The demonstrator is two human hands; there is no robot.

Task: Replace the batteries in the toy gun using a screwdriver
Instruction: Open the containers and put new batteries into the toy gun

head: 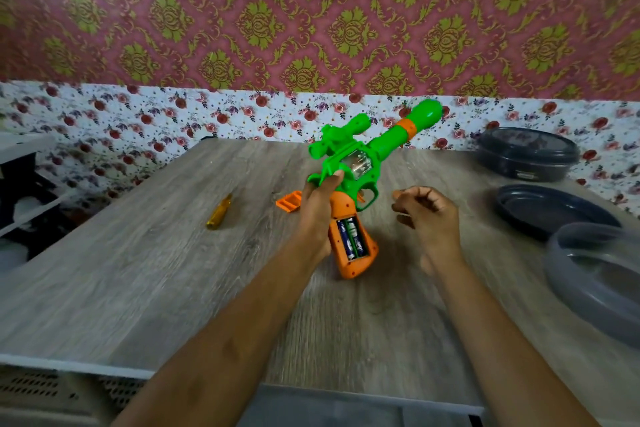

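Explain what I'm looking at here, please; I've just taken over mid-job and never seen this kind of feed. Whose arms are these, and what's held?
There is no machine: one camera on a person's head looks down at their own bare hands. The left hand grips a green and orange toy gun, whose handle is open, showing batteries. The right hand hovers beside it, fingers curled; whether it pinches something small I cannot tell. On the table lie a yellow-handled screwdriver and an orange cover; dark containers sit at the right.
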